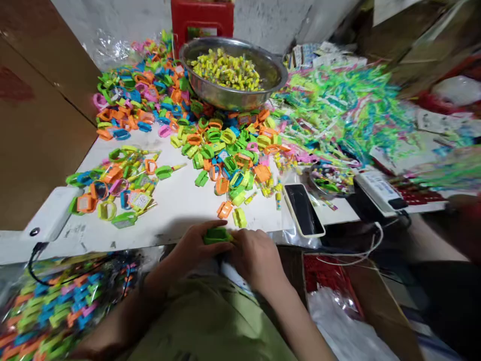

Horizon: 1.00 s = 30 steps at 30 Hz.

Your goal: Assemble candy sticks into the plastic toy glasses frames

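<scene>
At the table's near edge, my left hand (190,245) is closed around a bright green plastic toy case (217,235), gripped between thumb and fingers. My right hand (256,253) meets it from the right, fingers closed on a small yellow stick (234,241) at the case's end, mostly hidden by the fingers. Just beyond my hands lie an orange case (224,209) and a yellow-green case (239,217). A heap of loose coloured cases (225,150) spreads behind them. To the left is a pile of cases with yellow sticks attached (116,185).
A steel bowl (276,75) of yellow sticks stands at the back, before a red stool (203,17). Coloured strips (338,105) heap at right. Nearer are a phone (303,208), a small bowl (330,178) and white power banks (50,213). A cardboard box (41,110) borders the left.
</scene>
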Motion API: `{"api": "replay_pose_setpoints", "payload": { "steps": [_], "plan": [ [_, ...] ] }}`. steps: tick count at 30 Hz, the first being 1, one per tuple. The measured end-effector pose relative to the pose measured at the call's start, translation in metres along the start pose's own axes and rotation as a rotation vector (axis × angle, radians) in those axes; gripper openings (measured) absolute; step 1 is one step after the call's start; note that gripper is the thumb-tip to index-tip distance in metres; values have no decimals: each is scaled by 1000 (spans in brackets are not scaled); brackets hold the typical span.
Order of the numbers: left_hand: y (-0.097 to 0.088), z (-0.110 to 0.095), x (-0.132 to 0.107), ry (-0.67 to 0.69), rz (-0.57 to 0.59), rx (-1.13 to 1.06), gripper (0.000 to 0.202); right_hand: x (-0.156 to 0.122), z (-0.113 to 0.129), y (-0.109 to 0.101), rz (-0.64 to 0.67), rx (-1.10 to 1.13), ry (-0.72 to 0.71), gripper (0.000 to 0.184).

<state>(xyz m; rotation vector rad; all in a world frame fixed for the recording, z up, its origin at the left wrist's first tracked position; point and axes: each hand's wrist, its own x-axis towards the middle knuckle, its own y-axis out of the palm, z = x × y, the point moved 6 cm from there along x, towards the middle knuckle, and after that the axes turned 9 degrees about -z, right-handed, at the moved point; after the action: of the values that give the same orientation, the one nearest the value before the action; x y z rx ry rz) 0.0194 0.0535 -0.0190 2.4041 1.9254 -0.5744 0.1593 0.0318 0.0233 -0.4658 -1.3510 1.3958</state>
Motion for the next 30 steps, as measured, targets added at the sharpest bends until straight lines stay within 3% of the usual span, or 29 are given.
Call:
{"api": "replay_pose_setpoints", "payload": {
  "steps": [4, 6, 7, 10, 15, 18, 20, 24, 26, 30],
  "plan": [
    [-2, 4, 3, 8, 57, 74, 61, -7, 3, 12, 53, 76, -3, 8],
    [-10, 5, 5, 31, 68, 135, 60, -3, -2, 17, 82, 127, 20, 5],
    [-18, 3, 7, 54, 47, 171, 59, 1, -7, 19, 90, 147, 29, 12],
    [-61, -4, 14, 125, -165, 335, 54, 16, -37, 24, 54, 156, 98, 35],
    [-155, -13, 21, 98, -642, 741, 55, 30, -102, 38, 8, -32, 264, 32],
    [-177, -19, 27, 130, -850, 1007, 58, 30, -114, 47, 54, -168, 262, 29],
    [-167, -20, 37, 202, -892, 1054, 53, 28, -113, 48, 33, -190, 249, 20],
    [-109, -16, 79, 352, -690, 897, 37, 21, -104, 46, -75, -43, 228, 17],
    [-87, -13, 97, 371, -658, 775, 33, 16, -98, 42, -138, 87, 241, 17],
    [-71, -7, 110, 369, -631, 563, 25, 6, -75, 32, -225, 297, 260, 19]
  ]
}}
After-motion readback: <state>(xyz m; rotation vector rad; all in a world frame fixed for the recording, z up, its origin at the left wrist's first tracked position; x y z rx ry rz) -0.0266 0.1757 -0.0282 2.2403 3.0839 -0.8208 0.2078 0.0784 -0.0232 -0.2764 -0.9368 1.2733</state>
